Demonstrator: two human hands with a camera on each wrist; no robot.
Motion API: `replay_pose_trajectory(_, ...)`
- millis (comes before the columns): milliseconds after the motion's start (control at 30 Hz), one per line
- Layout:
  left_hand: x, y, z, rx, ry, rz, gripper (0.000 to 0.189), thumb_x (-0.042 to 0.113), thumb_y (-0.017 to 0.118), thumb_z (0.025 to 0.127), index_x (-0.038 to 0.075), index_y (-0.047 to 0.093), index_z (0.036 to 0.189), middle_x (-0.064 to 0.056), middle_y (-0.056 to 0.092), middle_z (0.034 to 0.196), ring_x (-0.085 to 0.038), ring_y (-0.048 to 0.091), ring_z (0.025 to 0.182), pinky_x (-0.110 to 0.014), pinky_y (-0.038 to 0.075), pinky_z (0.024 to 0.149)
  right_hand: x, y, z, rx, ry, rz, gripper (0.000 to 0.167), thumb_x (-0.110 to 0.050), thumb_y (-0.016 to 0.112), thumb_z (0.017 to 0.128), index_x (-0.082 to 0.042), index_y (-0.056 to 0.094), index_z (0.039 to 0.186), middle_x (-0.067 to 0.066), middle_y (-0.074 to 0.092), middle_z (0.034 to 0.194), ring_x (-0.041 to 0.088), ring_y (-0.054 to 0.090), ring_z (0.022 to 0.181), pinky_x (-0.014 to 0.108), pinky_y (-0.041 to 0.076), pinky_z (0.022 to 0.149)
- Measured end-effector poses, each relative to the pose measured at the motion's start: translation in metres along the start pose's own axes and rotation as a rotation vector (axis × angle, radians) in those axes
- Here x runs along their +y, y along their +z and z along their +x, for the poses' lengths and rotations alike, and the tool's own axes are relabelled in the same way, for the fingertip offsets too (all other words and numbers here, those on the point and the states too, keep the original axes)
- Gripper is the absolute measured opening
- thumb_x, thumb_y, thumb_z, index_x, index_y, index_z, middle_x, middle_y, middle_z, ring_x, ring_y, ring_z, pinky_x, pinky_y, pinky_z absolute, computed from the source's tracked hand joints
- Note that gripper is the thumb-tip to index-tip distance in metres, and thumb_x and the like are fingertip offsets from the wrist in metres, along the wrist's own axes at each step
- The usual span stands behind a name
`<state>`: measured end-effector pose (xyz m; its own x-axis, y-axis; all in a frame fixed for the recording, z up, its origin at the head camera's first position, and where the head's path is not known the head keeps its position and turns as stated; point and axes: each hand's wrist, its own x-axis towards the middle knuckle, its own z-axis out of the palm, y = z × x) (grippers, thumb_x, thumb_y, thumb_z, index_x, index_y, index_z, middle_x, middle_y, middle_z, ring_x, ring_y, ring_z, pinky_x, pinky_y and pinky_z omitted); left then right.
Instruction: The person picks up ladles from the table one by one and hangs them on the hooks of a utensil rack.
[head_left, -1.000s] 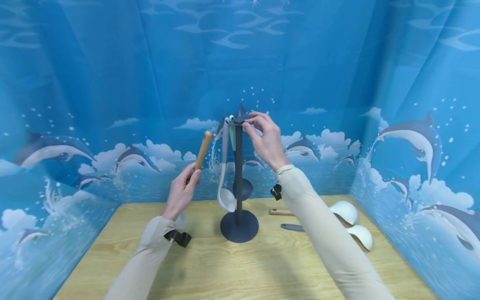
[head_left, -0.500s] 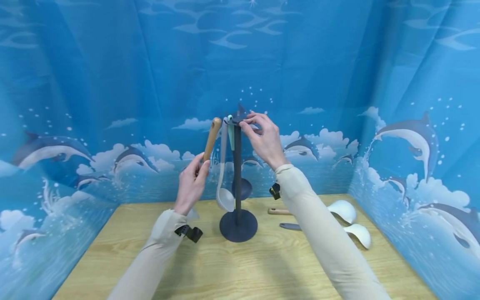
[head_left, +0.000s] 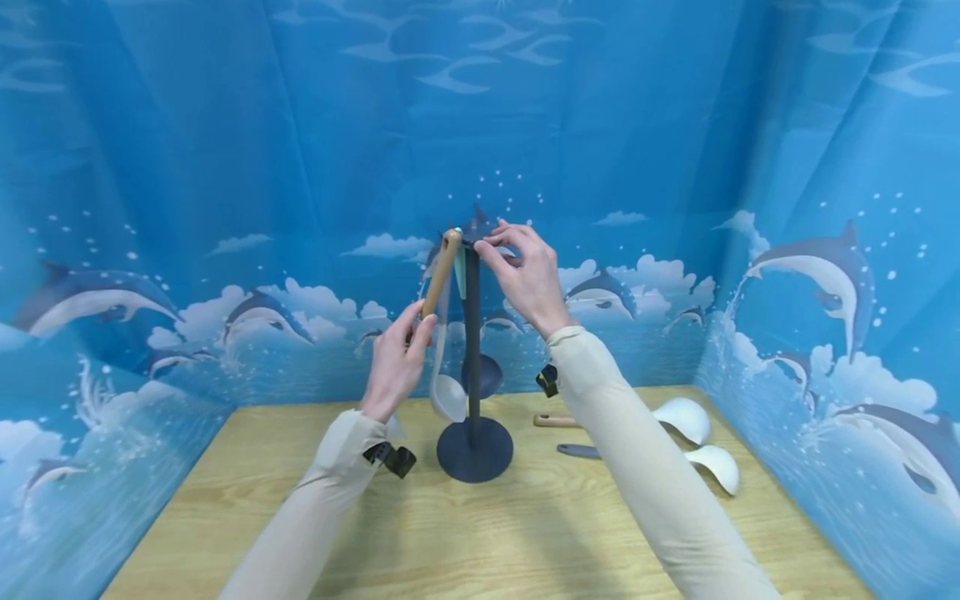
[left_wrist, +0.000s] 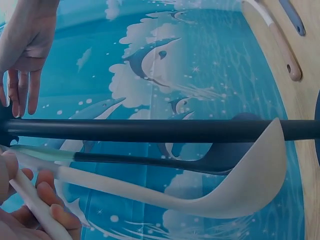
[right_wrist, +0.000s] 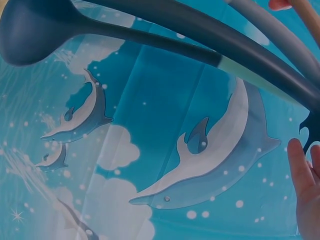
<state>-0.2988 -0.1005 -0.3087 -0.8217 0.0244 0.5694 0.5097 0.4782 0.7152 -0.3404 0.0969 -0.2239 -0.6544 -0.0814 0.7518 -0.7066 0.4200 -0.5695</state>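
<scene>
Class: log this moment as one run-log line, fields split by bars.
left hand: grips wooden handle near stand top | right hand: touches stand top | hanging: white ladle, dark ladle | wooden handle hooked: cannot tell

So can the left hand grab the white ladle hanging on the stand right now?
Probably not: the left hand is close to the white ladle, but it grips a wooden handle, which partly covers the ladle in the head view.

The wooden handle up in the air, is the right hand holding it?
No, the left hand grips the wooden handle, and the right hand is at the top of the stand.
</scene>
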Motion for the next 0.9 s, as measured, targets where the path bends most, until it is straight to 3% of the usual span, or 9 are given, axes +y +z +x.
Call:
replay_pose_trajectory(200, 0.001, 0.006, 0.000, -0.018, -0.026, -0.018, 0.038, 0.046, 0.043, 0.103, 0.027, 0.056, 0.133, -0.008, 0.060, 0.079, -0.027, 0.045, 0.057, -0.034, 0.037, 0.051, -0.002, 0.001, -0.001, 0.030, -0.026, -0.007, 0.032, -0.037, 0.064, 0.095, -0.007, 0.071, 0.102, 0.014, 0.059, 0.124, 0.019, 0.048, 0.136, 0.032, 0.054, 0.095)
replay_pose_trajectory(367, 0.002, 0.011, 0.000, -0.040, -0.034, -0.049, 0.032, 0.040, 0.045, 0.104, 0.027, 0.057, 0.130, -0.012, 0.063, 0.078, -0.033, 0.056, 0.062, -0.033, 0.041, 0.049, -0.004, 0.003, 0.000, 0.055, -0.069, 0.001, 0.029, -0.033, 0.067, 0.094, -0.005, 0.071, 0.098, 0.015, 0.060, 0.118, 0.028, 0.049, 0.135, 0.033, 0.055, 0.092)
replay_pose_trajectory(533, 0.000, 0.015, 0.000, -0.046, -0.031, -0.105, 0.029, 0.036, 0.048, 0.104, 0.026, 0.058, 0.129, -0.007, 0.062, 0.074, -0.040, 0.062, 0.068, -0.032, 0.049, 0.053, -0.004, 0.005, -0.001, 0.061, -0.089, 0.003, 0.027, -0.032, 0.067, 0.094, -0.005, 0.071, 0.098, 0.014, 0.061, 0.115, 0.029, 0.049, 0.135, 0.032, 0.056, 0.090)
replay_pose_trajectory(733, 0.003, 0.020, 0.002, -0.084, -0.010, -0.152, 0.034, 0.036, 0.047, 0.104, 0.021, 0.055, 0.134, -0.011, 0.065, 0.079, -0.037, 0.066, 0.070, -0.038, 0.057, 0.061, -0.004, 0.005, -0.001, 0.061, -0.087, 0.004, 0.028, -0.033, 0.067, 0.094, -0.005, 0.070, 0.098, 0.013, 0.060, 0.116, 0.029, 0.048, 0.136, 0.033, 0.056, 0.090)
replay_pose_trajectory(900, 0.004, 0.024, 0.003, -0.113, -0.006, -0.141, 0.038, 0.037, 0.044, 0.105, 0.016, 0.054, 0.134, -0.011, 0.067, 0.083, -0.024, 0.067, 0.068, -0.043, 0.059, 0.067, -0.004, 0.006, -0.003, 0.063, -0.080, -0.004, 0.028, -0.034, 0.067, 0.094, -0.006, 0.070, 0.099, 0.012, 0.060, 0.117, 0.027, 0.047, 0.137, 0.033, 0.057, 0.090)
